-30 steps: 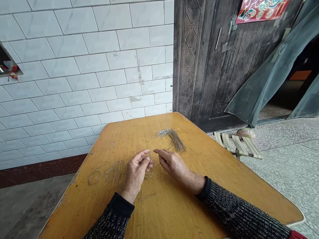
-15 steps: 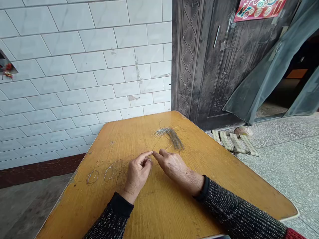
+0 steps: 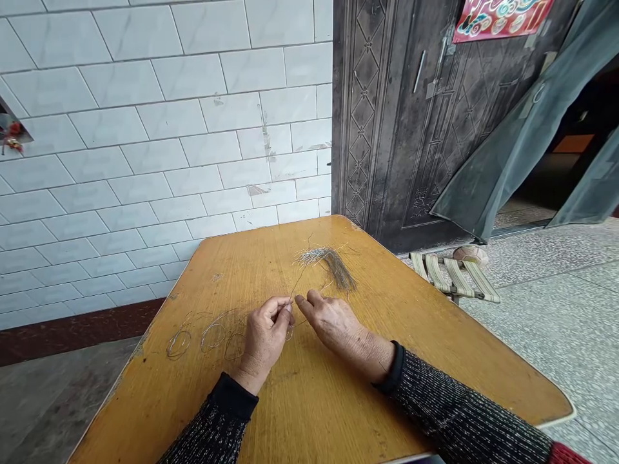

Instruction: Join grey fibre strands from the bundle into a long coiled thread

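Note:
My left hand (image 3: 265, 335) is closed, its thumb and forefinger pinching a thin wire (image 3: 298, 280) that rises from the fingertips toward the back of the table. Close to its right, my right hand (image 3: 337, 327) is bent over, fingers curled and pressed together on the wire's other part; its thumb is mostly hidden beneath. Part of a loop shows just under the left fingertips. To the left of my left hand lie several coiled wires, among them one wire coil (image 3: 178, 343) and another wire coil (image 3: 213, 335). Beyond my hands rests a bundle of thin wires (image 3: 340, 269), bent in the middle.
The wooden table (image 3: 329, 412) stands against a white tiled wall (image 3: 203, 129). A dark carved door (image 3: 435, 129) and a grey-green curtain (image 3: 512, 154) are at the right. On the floor there stands a low striped folding stool (image 3: 459, 277).
The fingertips of my two hands have parted slightly, the left forefinger drawing back down and left. The wire's upright end has shifted a little left with it.

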### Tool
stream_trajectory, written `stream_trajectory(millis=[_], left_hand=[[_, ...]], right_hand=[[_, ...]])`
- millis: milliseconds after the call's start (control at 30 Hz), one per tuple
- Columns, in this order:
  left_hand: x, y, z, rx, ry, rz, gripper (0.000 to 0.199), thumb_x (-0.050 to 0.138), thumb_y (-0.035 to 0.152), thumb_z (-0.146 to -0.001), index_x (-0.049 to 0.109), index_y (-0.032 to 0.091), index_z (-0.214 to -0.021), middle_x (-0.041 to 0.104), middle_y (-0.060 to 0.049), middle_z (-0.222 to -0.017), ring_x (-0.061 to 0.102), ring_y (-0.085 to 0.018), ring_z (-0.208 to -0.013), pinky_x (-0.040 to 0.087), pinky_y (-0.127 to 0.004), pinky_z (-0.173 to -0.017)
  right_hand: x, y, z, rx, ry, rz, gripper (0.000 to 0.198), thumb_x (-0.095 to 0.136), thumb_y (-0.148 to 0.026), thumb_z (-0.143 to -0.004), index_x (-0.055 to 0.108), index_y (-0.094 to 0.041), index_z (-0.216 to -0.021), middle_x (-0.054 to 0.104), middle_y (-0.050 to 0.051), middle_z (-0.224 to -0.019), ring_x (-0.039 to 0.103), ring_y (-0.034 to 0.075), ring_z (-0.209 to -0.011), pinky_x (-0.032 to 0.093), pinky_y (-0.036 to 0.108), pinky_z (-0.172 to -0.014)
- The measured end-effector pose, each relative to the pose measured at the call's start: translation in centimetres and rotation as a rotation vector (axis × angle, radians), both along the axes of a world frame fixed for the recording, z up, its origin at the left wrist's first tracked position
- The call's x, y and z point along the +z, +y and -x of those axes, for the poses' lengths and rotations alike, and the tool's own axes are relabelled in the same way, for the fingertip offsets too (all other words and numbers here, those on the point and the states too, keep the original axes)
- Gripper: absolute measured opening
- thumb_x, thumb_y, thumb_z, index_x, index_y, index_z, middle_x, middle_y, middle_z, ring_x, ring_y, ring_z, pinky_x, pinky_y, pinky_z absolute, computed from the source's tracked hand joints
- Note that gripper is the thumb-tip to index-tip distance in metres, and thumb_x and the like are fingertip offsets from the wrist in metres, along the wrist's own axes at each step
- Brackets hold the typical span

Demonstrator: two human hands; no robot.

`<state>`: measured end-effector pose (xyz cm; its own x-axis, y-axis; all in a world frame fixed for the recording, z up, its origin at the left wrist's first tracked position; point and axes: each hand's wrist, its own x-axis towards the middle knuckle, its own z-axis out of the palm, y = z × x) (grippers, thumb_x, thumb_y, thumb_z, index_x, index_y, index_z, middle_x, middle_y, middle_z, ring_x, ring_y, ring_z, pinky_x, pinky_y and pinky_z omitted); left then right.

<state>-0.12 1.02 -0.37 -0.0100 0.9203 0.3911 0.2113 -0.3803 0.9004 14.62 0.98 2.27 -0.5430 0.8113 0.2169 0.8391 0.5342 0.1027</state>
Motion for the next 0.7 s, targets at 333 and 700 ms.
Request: stream_trajectory(millis=[333,700], left_hand=[[-0.31,0.13,0.14,0.002,0.077,-0.027,0.012,0.058,0.027,-0.075,0.068,0.019,-0.077,0.057,0.0,-0.051,0.049,-0.011,-0.042,0.038,-0.02,-0.045],[-0.36,0.1,0.14,-0.025,0.114,0.013,0.01,0.052,0.012,-0.069,0.058,0.02,-0.066,0.053,0.004,-0.046,0.048,-0.01,-0.039,0.035,-0.02,-0.043]], right_hand=[[-0.05,-0.13,0.11,0.014,-0.007,-0.009,0.027,0.033,-0.008,-0.087,0.047,-0.012,-0.11,0.057,0.012,-0.092,0.062,0.021,-0.076,0.047,0.027,-0.054],[-0.21,-0.09,-0.08,0.005,0.091,-0.004,0.023,0.036,-0.009,-0.088,0.05,-0.013,-0.105,0.056,0.011,-0.094,0.06,0.017,-0.072,0.042,0.025,-0.055]])
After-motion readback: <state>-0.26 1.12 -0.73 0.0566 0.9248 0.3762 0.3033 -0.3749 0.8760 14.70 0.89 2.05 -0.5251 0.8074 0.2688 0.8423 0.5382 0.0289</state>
